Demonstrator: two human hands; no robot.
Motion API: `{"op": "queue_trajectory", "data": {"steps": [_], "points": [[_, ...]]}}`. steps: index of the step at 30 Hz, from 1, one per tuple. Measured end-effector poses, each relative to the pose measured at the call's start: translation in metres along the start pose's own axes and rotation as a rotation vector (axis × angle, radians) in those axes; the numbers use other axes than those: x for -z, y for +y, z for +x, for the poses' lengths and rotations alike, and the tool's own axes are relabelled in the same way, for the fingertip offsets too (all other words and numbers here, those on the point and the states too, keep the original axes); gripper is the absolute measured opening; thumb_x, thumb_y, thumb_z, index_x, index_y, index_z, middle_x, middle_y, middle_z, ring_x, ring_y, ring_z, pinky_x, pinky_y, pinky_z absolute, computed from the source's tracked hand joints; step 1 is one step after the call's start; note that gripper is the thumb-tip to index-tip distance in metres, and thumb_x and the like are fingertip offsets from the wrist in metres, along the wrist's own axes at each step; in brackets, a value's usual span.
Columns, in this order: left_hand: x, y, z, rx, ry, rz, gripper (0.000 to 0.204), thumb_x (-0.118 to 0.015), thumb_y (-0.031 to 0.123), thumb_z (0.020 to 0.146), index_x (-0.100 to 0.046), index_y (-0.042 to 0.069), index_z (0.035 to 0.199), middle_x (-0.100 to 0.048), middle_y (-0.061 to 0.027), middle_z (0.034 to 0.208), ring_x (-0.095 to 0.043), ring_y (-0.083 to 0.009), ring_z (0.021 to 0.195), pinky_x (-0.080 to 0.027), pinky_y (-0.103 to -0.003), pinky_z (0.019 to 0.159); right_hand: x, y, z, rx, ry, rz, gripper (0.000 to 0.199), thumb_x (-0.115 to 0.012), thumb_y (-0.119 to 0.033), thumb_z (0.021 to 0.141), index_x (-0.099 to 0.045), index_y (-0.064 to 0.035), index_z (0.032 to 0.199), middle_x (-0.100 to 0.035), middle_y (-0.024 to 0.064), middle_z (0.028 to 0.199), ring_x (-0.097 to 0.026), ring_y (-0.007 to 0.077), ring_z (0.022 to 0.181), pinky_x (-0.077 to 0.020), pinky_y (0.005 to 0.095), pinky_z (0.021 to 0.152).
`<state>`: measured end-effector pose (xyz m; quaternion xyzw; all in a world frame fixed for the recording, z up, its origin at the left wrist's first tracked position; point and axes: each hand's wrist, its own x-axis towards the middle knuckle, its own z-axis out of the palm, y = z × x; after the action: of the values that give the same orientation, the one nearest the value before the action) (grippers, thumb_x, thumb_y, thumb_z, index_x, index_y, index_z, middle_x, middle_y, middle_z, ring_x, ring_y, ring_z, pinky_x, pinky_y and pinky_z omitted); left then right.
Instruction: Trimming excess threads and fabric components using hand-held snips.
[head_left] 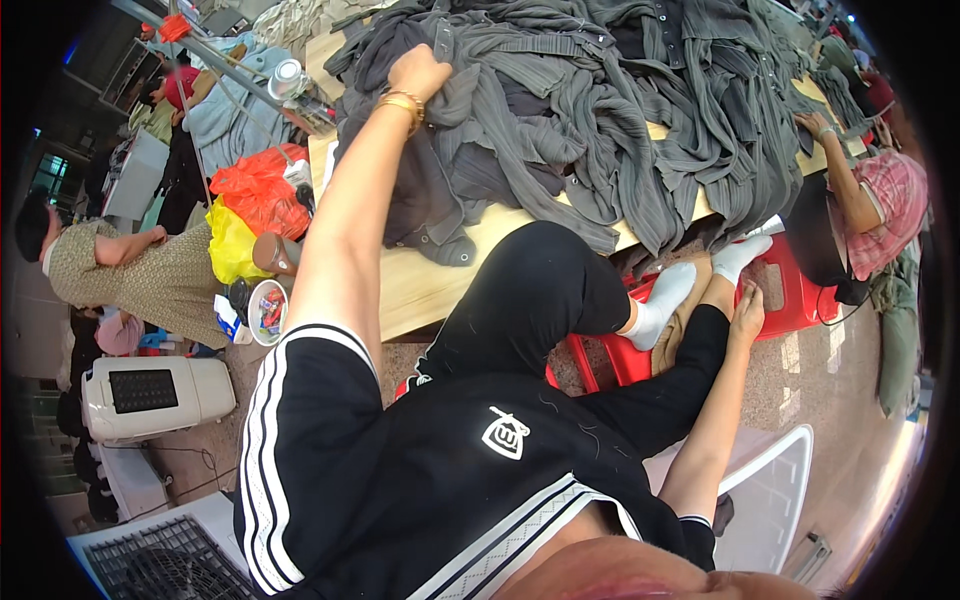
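Note:
A large heap of dark grey ribbed garments (570, 110) with metal snap buttons covers most of the wooden table (430, 290). My left hand (420, 72), with a gold bracelet at the wrist, is closed on a grey garment (443, 40) at the heap's far left part. My right hand (747, 315) is low on the right, beside my black-trousered shin and white-socked foot. Its fingers look extended, with nothing seen in them. The feet rest by a red plastic stool (790, 290) and a tan cloth or pad (690, 320).
Left of the table are a red plastic bag (262, 192), a yellow bag (232, 243), a brown-lidded cup (275, 253) and a bowl of small packets (268, 312). A white appliance (158, 398) stands on the floor. Co-workers are at the left and right; a white plastic chair (790, 480) is low right.

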<state>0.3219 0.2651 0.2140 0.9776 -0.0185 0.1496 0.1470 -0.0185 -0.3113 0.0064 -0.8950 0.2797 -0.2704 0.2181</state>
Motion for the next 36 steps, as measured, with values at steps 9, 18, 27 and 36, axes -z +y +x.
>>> {"op": "queue_trajectory", "data": {"steps": [9,18,27,36], "points": [[0.109,-0.035,-0.002,0.062,-0.006,-1.526,0.015,-0.061,0.013,0.078,-0.065,0.004,0.089,-0.068,-0.0053,0.087,-0.064,-0.0183,0.086,-0.049,-0.032,0.084,0.050,-0.087,-0.030,-0.064,0.114,0.715,0.030,-0.046,-0.022,0.100,-0.061,-0.0020,0.117,-0.055,-0.0029,0.076,-0.039,0.0020,0.057,-0.0323,0.0171,0.052],[0.122,0.039,-0.110,-0.083,-0.395,-2.019,0.021,-0.055,0.008,0.080,-0.062,0.005,0.099,-0.067,-0.0056,0.098,-0.063,-0.0189,0.094,-0.049,-0.039,0.090,0.072,-0.202,-0.038,-0.083,-0.009,1.054,0.028,-0.050,-0.017,0.098,-0.062,0.0006,0.117,-0.049,-0.0052,0.074,-0.029,-0.0013,0.050,-0.0196,0.0157,0.044],[0.070,0.061,-0.212,-0.022,-0.492,-1.590,0.031,-0.057,0.003,0.085,-0.054,0.000,0.116,-0.060,-0.0025,0.104,-0.055,-0.0092,0.092,-0.044,-0.026,0.084,0.069,-0.329,-0.059,0.109,-0.573,1.043,0.035,-0.068,-0.012,0.084,-0.062,0.0005,0.117,-0.069,0.0072,0.100,-0.049,0.0006,0.057,-0.0381,0.0161,0.050],[0.073,0.082,-0.245,-0.391,-0.331,-1.176,0.027,-0.065,0.008,0.083,-0.058,0.000,0.108,-0.062,-0.0054,0.091,-0.059,-0.0124,0.085,-0.046,-0.029,0.073,0.057,-0.417,-0.068,0.074,-0.941,1.053,0.037,-0.074,-0.018,0.080,-0.065,0.0009,0.111,-0.061,-0.0011,0.080,-0.043,0.0008,0.051,-0.0309,0.0175,0.045]]}}
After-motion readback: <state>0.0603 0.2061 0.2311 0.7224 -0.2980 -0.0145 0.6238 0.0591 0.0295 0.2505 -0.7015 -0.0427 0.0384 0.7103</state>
